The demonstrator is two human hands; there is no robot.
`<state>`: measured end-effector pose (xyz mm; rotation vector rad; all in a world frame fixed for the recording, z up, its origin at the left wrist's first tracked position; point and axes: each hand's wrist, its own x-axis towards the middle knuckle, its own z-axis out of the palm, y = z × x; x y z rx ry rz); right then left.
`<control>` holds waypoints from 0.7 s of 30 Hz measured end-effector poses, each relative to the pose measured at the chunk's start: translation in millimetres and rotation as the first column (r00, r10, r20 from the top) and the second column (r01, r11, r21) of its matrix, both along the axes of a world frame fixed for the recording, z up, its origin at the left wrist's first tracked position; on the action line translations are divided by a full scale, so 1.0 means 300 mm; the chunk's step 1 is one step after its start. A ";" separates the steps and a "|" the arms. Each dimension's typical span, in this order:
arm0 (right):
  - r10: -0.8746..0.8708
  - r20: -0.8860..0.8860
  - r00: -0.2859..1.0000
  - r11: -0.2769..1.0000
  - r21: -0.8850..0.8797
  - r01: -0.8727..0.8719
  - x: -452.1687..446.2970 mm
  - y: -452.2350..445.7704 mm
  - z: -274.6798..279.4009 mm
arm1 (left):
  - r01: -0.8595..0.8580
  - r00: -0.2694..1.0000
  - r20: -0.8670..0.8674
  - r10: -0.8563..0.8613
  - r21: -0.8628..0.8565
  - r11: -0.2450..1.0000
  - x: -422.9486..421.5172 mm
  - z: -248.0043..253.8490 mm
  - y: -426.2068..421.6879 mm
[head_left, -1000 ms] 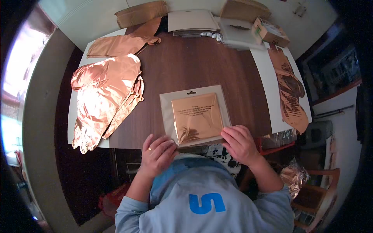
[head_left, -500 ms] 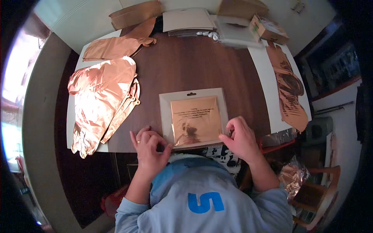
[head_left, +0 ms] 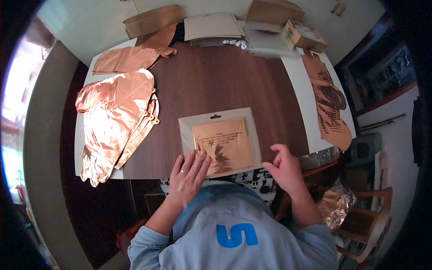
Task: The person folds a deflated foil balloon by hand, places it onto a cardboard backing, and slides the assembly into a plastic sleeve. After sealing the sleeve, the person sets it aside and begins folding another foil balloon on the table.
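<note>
A flat clear-plastic packet (head_left: 185, 128) with a hang hole at its top lies on the table near my body, turned a little. Inside is a folded copper-coloured foil piece (head_left: 234, 155) with small dark print. My left hand (head_left: 191, 173) rests with straight fingers over the packet's lower left corner, partly hiding it. Just off the lower right corner is my right hand (head_left: 284, 168), its thumb and curled fingers apart with nothing visible between them. Whether its thumb tip touches the packet's edge, I cannot tell.
Copper foil balloons (head_left: 112, 117) lie flat at the left, and more copper foil (head_left: 326, 99) lies at the right. Along the back are a stack of pale cards (head_left: 211, 29), clear plastic sleeves (head_left: 267, 40) and a small box (head_left: 305, 35). A wooden chair (head_left: 373, 216) stands at lower right.
My left hand has opened from a curled pose and laid its fingers on the packet. The packet has turned slightly counterclockwise. My right hand has moved slightly right, away from its corner.
</note>
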<state>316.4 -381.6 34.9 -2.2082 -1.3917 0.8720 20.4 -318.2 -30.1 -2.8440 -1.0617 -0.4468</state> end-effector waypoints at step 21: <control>0.204 -0.061 0.977 0.804 -0.559 -0.202 0.813 -0.445 -0.099 | 0.479 0.177 0.463 0.868 -0.812 0.335 -0.263 -0.106 -0.236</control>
